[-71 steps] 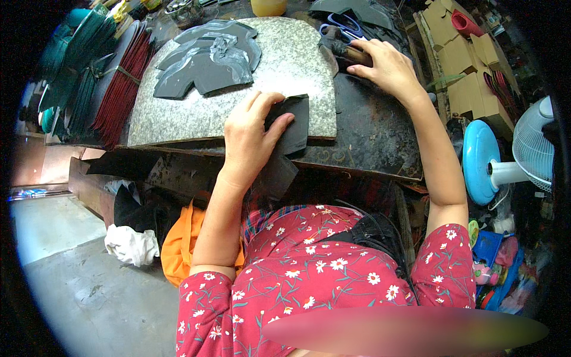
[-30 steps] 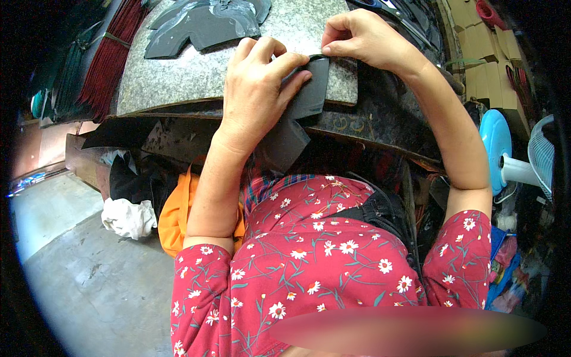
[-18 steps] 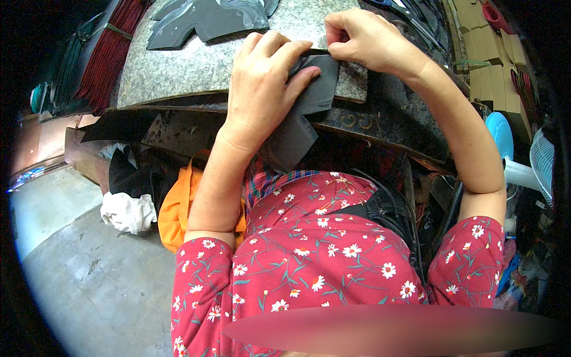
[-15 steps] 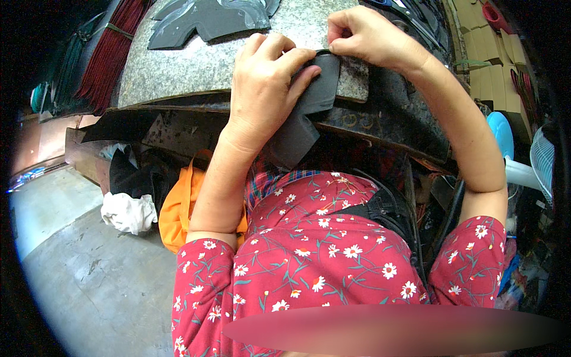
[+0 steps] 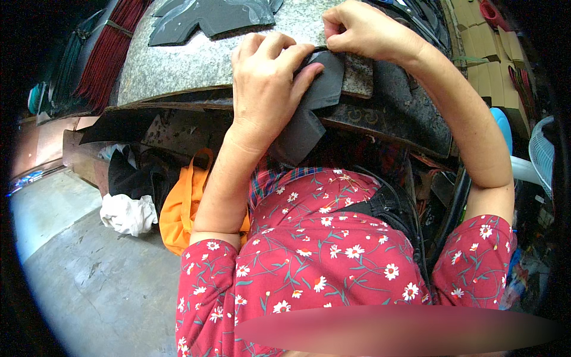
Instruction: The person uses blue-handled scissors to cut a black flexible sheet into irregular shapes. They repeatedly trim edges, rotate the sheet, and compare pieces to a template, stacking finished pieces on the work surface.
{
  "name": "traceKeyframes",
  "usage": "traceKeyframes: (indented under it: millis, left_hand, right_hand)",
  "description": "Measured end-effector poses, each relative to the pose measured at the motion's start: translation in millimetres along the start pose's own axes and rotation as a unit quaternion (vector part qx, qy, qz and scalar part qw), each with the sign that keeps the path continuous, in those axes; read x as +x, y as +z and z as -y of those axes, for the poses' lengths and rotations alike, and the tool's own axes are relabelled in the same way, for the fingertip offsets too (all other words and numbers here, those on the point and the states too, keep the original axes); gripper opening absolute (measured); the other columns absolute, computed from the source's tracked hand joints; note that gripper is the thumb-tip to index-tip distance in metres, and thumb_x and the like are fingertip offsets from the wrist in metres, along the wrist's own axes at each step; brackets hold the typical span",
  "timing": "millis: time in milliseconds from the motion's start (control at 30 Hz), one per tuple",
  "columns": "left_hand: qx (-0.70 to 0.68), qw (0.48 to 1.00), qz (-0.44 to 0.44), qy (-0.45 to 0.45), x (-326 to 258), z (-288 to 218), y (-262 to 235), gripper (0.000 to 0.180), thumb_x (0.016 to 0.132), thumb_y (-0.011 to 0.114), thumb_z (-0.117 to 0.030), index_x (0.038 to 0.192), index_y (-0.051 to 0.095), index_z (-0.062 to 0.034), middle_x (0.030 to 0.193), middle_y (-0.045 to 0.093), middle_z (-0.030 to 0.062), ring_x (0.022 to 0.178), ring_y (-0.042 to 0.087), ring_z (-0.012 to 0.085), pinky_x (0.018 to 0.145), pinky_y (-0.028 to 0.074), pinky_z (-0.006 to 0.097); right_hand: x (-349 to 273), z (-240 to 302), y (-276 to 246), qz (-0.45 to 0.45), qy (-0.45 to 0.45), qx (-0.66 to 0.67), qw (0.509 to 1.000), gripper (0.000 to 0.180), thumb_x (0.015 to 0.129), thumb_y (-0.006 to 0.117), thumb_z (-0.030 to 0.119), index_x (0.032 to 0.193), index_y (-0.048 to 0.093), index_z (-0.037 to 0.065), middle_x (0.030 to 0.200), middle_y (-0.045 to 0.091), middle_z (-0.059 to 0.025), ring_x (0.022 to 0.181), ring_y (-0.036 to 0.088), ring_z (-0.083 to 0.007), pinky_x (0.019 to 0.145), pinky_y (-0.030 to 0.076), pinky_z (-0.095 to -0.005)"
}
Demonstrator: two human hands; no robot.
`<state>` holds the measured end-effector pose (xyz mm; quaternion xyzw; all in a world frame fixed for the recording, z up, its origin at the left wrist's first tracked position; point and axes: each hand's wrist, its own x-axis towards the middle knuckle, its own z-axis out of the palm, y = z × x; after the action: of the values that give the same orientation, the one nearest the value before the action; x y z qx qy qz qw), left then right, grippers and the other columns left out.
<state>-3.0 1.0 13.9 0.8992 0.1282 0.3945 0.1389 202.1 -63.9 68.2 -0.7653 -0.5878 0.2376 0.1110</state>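
Note:
A dark grey cut sheet piece (image 5: 325, 86) with angled edges hangs over the near edge of the speckled stone slab (image 5: 178, 74). Thumb and fingers of my left hand (image 5: 266, 89) pinch it near its top edge. My right hand (image 5: 363, 33) is closed in a pinch at the top right corner of that piece, by a thin black strip (image 5: 321, 49) along the edge. What lies between the right fingertips is mostly hidden. Beyond my left hand, several similar grey pieces (image 5: 232, 21) with whitish smears lie on the slab.
Bundles of dark red cords (image 5: 110, 56) hang at the far left. An orange bag (image 5: 178, 214) and a white crumpled cloth (image 5: 129, 213) are low on the left. A fan (image 5: 540, 157) stands at the right, below stacked tan pieces (image 5: 491, 56).
Both hands keep their pinch at the top edge of the grey piece. The right hand has shifted slightly up and left, and more black strip shows between the hands.

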Motion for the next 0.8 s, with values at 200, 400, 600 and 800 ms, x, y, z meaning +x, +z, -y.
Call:
traceKeyframes:
  millis: [200,400,600,800]
  left_hand:
    - [0.016,1.000,0.017,0.020,-1.2,0.9,0.2,0.021,0.077,0.079,-0.025,0.093,0.072,-0.0138,0.092,0.063,0.0028,0.095,0.056,0.0273,0.088,0.043,0.043]
    - [0.028,1.000,0.000,0.010,0.3,-3.4,-1.7,0.024,0.076,0.079,-0.026,0.096,0.072,-0.0145,0.092,0.063,0.0024,0.095,0.056,0.0272,0.089,0.041,0.044]
    - [0.070,0.997,-0.011,-0.024,-4.5,-8.5,-5.2,0.031,0.075,0.080,-0.028,0.102,0.071,-0.0169,0.094,0.063,0.0010,0.097,0.055,0.0271,0.090,0.039,0.045]
    - [0.067,0.997,0.043,-0.003,14.9,-1.5,-4.6,0.022,0.081,0.076,-0.028,0.099,0.072,-0.0161,0.088,0.065,0.0026,0.090,0.062,0.0249,0.086,0.043,0.043]
  right_hand:
    - [7.7,-14.4,5.7,0.054,0.019,0.187,0.981,0.021,0.075,0.072,0.024,0.079,0.070,0.004,0.065,0.066,-0.0073,0.063,0.059,-0.0158,0.060,0.048,-0.0341]
    - [4.1,-2.2,3.3,-0.003,-0.040,0.021,0.999,0.021,0.075,0.072,0.024,0.079,0.069,0.004,0.065,0.065,-0.0071,0.063,0.059,-0.0157,0.060,0.048,-0.0342]
    - [11.5,-3.4,3.7,0.042,-0.041,0.074,0.996,0.016,0.076,0.071,0.019,0.078,0.068,0.003,0.065,0.064,-0.0036,0.062,0.057,-0.0134,0.057,0.046,-0.0326]
    - [17.1,-17.6,5.0,0.072,-0.019,0.122,0.990,0.013,0.077,0.071,0.016,0.076,0.067,0.004,0.064,0.062,-0.0012,0.060,0.054,-0.0118,0.056,0.044,-0.0319]
